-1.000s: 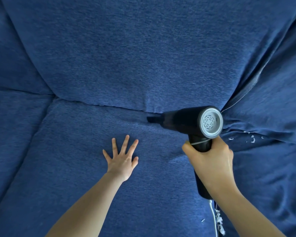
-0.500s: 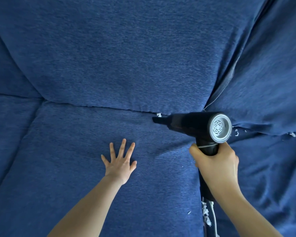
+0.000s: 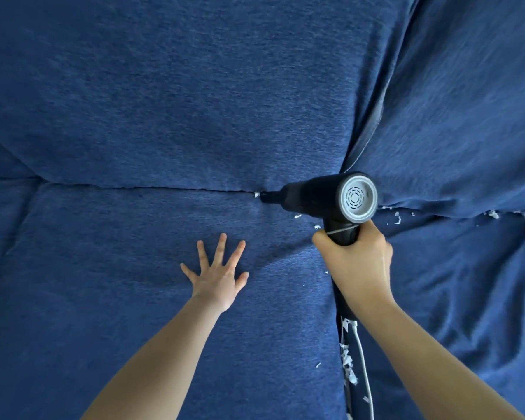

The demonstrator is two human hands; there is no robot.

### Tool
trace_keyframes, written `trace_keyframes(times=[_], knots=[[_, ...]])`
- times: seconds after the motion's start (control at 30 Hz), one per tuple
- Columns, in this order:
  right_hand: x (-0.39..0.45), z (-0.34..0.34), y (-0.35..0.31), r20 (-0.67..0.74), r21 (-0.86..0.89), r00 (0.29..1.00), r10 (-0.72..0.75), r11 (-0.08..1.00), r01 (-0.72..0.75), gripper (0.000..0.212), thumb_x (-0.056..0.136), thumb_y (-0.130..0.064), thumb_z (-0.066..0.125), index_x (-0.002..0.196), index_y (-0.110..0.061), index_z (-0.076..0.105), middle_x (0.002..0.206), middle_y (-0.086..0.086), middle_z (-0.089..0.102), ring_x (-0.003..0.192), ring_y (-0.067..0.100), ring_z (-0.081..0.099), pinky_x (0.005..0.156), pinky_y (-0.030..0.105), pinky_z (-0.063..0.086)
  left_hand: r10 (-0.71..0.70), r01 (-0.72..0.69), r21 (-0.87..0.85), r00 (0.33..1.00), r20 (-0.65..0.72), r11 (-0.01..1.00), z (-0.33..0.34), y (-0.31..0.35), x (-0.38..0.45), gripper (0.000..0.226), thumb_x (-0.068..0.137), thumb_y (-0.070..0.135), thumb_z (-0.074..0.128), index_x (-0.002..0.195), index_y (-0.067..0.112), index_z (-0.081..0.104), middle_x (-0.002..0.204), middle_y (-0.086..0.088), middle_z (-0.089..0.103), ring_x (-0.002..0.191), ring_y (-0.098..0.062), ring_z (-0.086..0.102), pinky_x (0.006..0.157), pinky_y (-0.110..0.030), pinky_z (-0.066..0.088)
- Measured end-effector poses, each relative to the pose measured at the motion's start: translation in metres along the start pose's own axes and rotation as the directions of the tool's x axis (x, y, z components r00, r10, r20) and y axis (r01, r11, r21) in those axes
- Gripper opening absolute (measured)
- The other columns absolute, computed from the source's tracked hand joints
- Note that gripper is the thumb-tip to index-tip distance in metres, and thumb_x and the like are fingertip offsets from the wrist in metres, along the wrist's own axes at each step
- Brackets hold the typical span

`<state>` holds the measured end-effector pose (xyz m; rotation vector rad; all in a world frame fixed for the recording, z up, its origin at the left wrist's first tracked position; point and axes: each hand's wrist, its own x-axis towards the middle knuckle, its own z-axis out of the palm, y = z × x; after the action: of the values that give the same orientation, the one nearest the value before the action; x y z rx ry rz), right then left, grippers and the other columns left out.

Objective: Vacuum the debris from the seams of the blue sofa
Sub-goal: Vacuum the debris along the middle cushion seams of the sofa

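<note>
The blue sofa (image 3: 194, 86) fills the view. My right hand (image 3: 356, 262) grips the handle of a black handheld vacuum (image 3: 312, 197) with a grey round rear vent. Its narrow nozzle points left into the horizontal seam (image 3: 164, 188) between back cushion and seat, beside a white scrap (image 3: 256, 194). My left hand (image 3: 217, 274) presses flat on the seat cushion with fingers spread, below and left of the nozzle. White debris lies in the seam to the right (image 3: 397, 218) and in the vertical gap between seat cushions (image 3: 347, 359).
A white cord (image 3: 362, 359) runs down from the vacuum handle along the gap between the seat cushions. A deep crease (image 3: 376, 116) separates the two back cushions at the upper right. Small white flecks (image 3: 297, 216) dot the seat near the vacuum.
The view has shifted right. The vacuum has pulled slightly rightward along the seam, and white scraps now show near the nozzle. My left hand stays pressed flat on the seat.
</note>
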<state>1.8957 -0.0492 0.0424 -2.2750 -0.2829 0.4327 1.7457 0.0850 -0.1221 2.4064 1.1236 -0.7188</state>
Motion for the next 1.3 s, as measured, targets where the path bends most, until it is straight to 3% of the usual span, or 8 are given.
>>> trace_keyframes(times=[0.27,0.43,0.53,0.6,0.63,0.73,0.9,1.3], knots=[[-0.008,-0.007,-0.010,-0.016,0.000,1.000,0.010,1.000,-0.010,0.025,0.073,-0.032,0.073,0.072,-0.020,0.052,0.063,-0.002,0.060,0.073,0.026,0.058,0.068,0.037,0.046,0.002,-0.002,0.013,0.999,0.033,1.000,-0.003,0.000,-0.001,0.066,0.097,0.061,0.021,0.144,0.049,-0.023,0.153,0.007,-0.038,0.140,-0.040,-0.031,0.106,-0.077,0.004],[-0.006,0.004,-0.021,0.000,-0.016,1.000,0.011,1.000,-0.011,0.024,0.071,-0.034,0.071,0.071,-0.021,0.051,0.062,-0.002,0.058,0.074,0.028,0.059,0.072,0.043,0.052,0.013,-0.013,0.012,1.000,0.024,1.000,-0.001,-0.001,-0.002,0.065,0.097,0.061,0.019,0.144,0.048,-0.024,0.152,0.006,-0.040,0.139,-0.041,-0.033,0.105,-0.077,0.004],[-0.009,-0.002,-0.024,0.005,-0.043,1.000,-0.024,0.999,0.024,0.026,0.073,-0.032,0.073,0.070,-0.020,0.050,0.060,-0.004,0.056,0.068,0.016,0.057,0.063,0.032,0.046,0.014,-0.015,0.018,1.000,0.017,1.000,0.001,-0.001,-0.002,0.065,0.097,0.061,0.018,0.144,0.047,-0.024,0.151,0.005,-0.041,0.138,-0.042,-0.033,0.105,-0.078,0.004],[-0.012,-0.009,-0.027,-0.010,-0.042,0.999,-0.042,0.998,0.041,0.026,0.073,-0.028,0.074,0.068,-0.018,0.050,0.055,-0.003,0.053,0.059,0.005,0.055,0.050,0.016,0.040,0.019,-0.019,0.014,1.000,0.007,1.000,0.003,-0.002,-0.001,0.065,0.097,0.061,0.018,0.144,0.047,-0.025,0.151,0.005,-0.042,0.138,-0.042,-0.034,0.105,-0.078,0.004],[-0.013,-0.011,-0.028,-0.012,-0.035,0.999,-0.045,0.998,0.044,0.026,0.073,-0.027,0.074,0.067,-0.018,0.050,0.054,-0.003,0.052,0.055,0.004,0.054,0.047,0.016,0.040,0.021,-0.021,0.014,1.000,0.000,1.000,0.004,-0.002,0.000,0.064,0.097,0.061,0.018,0.144,0.047,-0.025,0.151,0.005,-0.042,0.138,-0.042,-0.034,0.104,-0.078,0.004],[-0.008,-0.004,-0.030,0.004,-0.060,0.999,-0.052,0.997,0.052,0.025,0.073,-0.030,0.074,0.070,-0.019,0.052,0.057,-0.004,0.055,0.062,0.012,0.054,0.060,0.032,0.044,0.022,-0.022,0.006,1.000,-0.007,1.000,0.006,-0.002,0.000,0.065,0.097,0.061,0.018,0.143,0.047,-0.026,0.150,0.005,-0.043,0.137,-0.042,-0.035,0.104,-0.079,0.003],[0.000,0.020,-0.031,0.025,-0.090,0.998,-0.054,0.994,0.056,0.026,0.070,-0.039,0.071,0.077,-0.020,0.054,0.065,-0.001,0.061,0.075,0.032,0.062,0.074,0.046,0.055,0.028,-0.028,0.004,0.999,-0.030,1.000,0.008,-0.002,0.000,0.065,0.097,0.060,0.018,0.142,0.048,-0.027,0.144,0.007,-0.048,0.137,-0.042,-0.035,0.104,-0.079,0.003],[0.002,-0.006,-0.023,-0.024,-0.133,0.996,-0.082,0.988,0.078,0.027,0.070,-0.035,0.072,0.070,-0.020,0.050,0.059,-0.002,0.056,0.072,0.030,0.058,0.072,0.043,0.052,0.013,-0.011,0.024,0.998,-0.063,1.000,0.009,0.000,-0.001,0.066,0.097,0.060,0.021,0.145,0.046,-0.021,0.154,0.003,-0.037,0.138,-0.044,-0.032,0.103,-0.079,0.003]])
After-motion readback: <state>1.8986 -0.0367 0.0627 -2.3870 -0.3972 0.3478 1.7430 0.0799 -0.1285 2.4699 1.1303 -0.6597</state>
